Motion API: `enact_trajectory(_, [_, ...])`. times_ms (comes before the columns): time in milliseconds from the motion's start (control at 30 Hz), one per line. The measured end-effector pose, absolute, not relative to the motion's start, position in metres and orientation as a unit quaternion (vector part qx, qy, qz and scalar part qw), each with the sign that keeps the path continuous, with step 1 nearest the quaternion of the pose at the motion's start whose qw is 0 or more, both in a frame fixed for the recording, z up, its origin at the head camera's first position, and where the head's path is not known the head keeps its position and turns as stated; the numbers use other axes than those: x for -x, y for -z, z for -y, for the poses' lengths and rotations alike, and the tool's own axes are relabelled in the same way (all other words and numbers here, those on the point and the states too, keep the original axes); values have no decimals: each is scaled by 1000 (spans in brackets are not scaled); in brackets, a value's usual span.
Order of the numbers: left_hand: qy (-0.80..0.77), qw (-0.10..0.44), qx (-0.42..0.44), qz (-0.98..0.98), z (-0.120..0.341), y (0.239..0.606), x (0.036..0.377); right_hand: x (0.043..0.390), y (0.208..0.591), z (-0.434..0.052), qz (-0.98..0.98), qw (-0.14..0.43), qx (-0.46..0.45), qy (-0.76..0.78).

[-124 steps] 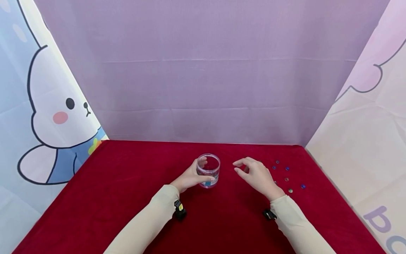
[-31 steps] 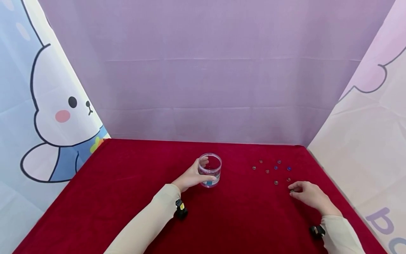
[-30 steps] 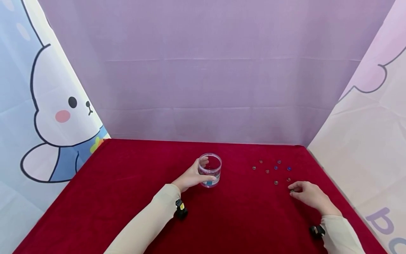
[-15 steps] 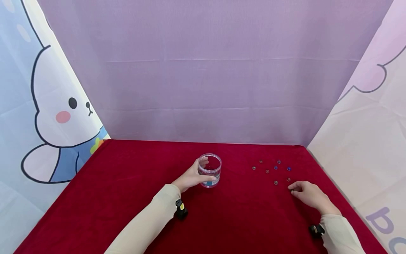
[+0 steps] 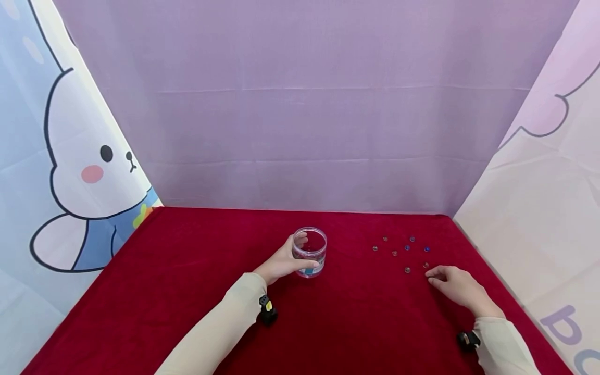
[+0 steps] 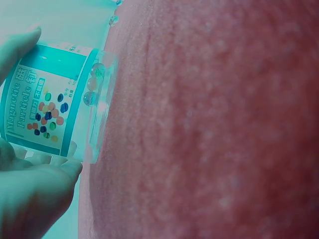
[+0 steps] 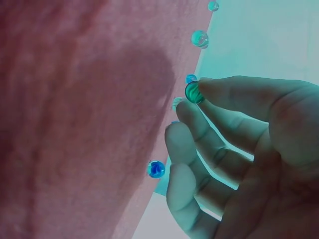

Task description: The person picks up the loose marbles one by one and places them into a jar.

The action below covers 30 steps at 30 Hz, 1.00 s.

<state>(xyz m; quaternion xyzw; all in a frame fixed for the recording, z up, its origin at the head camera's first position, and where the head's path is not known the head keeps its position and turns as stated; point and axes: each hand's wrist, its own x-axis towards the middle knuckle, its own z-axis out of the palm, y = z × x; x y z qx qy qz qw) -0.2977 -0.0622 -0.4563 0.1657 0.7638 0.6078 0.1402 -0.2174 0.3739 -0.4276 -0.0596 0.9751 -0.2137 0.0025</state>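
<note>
Head view, centre of frame: the left hand [image 5: 281, 263] curls round a clear round jar [image 5: 309, 252] that stands upright on the red tabletop [image 5: 187, 271]. In the left wrist view the jar [image 6: 55, 102] bears a teal label printed with coloured dots, and a few small beads [image 6: 93, 84] lie at its bottom, against the cloth. The jar is thus only slightly filled.

Lower right of the head view: the right hand [image 5: 457, 287] rests low over the tabletop, its fingertips at the near edge of a scatter of loose beads [image 5: 407, 248]. In the right wrist view the thumb and forefinger of this hand [image 7: 239, 149] pinch one green bead [image 7: 193, 92]; the other fingers are loosely bent beneath it. Whether the bead is already lifted clear of the cloth cannot be told.

Progress, judged from the present layout: a few beads sit in the jar, one is in the right hand's pinch, and about seven others lie spread on the cloth in the right half of the frame, well apart from the jar. Most of the gathering therefore appears left to do, the held bead being the one in transit.

Surroundings: a lilac backdrop [image 5: 300, 104] behind the tabletop, and a cartoon rabbit panel [image 5: 79, 166] at the left of the frame.
</note>
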Motion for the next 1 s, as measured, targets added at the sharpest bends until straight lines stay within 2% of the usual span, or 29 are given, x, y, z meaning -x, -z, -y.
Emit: enact_trajectory(1000, [-595, 139, -164, -774, 64, 458, 298, 214, 405, -346, -967, -56, 54, 241])
